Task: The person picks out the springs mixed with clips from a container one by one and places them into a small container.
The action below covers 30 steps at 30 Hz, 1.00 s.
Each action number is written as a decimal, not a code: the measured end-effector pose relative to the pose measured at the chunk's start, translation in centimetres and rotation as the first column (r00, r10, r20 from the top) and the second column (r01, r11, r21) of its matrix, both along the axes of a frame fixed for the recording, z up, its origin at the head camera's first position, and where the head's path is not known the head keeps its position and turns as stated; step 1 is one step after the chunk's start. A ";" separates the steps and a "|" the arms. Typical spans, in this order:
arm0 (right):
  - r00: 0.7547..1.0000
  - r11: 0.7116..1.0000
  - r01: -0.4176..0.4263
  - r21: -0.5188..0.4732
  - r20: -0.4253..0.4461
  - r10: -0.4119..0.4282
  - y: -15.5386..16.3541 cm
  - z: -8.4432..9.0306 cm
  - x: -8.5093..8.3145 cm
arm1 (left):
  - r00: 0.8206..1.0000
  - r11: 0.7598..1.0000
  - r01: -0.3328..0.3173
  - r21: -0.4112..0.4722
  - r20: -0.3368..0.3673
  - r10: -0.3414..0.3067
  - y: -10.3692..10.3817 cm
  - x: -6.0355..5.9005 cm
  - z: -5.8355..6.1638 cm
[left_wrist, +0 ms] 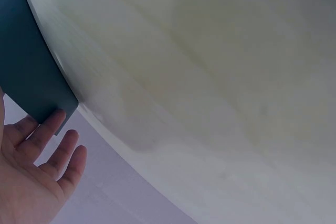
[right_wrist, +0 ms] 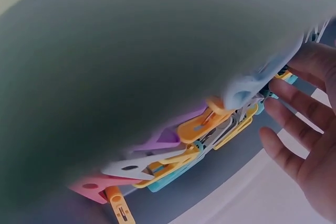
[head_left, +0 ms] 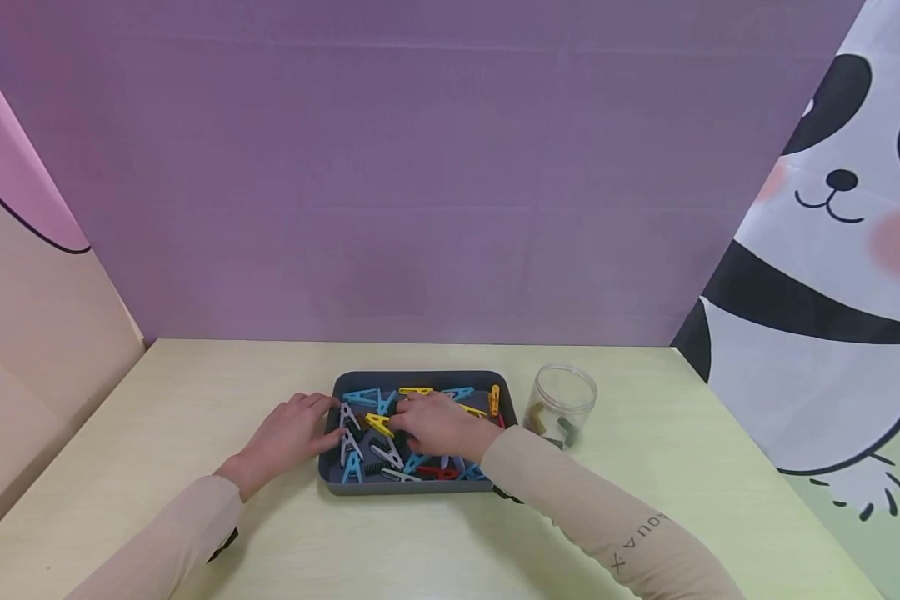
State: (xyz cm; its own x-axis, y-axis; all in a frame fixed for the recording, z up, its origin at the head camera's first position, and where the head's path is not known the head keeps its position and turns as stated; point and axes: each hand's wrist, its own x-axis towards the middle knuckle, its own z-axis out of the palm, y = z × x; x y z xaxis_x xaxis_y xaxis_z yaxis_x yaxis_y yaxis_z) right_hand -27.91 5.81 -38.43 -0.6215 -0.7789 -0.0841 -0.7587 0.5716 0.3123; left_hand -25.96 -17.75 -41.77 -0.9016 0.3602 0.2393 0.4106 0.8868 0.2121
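A dark grey tray [head_left: 412, 489] full of colourful clothespins lies on the table. My left hand [head_left: 294, 432] is at its left rim, fingertips touching the edge and thumb reaching to the rim. In the left wrist view its ring and little fingers stand free of the tray wall [left_wrist: 31, 51]. My right hand [head_left: 446, 427] reaches down into the tray, its fingertips among the pegs beside a yellow clothespin [head_left: 379, 424]. The right wrist view shows its fingers [right_wrist: 294, 124] spread loosely, with the tips partly hidden. No clothespin shows clearly held.
Just right of the tray stands a clear open jar [head_left: 565, 400] with a few clothespins at its bottom. Close to the right forearm, it rests on the pale wooden table [head_left: 645, 433]. A purple backdrop [head_left: 420, 183] rises behind the table.
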 end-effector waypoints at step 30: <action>1.000 1.000 0.011 0.004 -0.005 -0.011 -0.6 -0.2 0.0 | 1.000 1.000 -0.010 -0.008 0.013 0.010 -0.3 0.0 0.0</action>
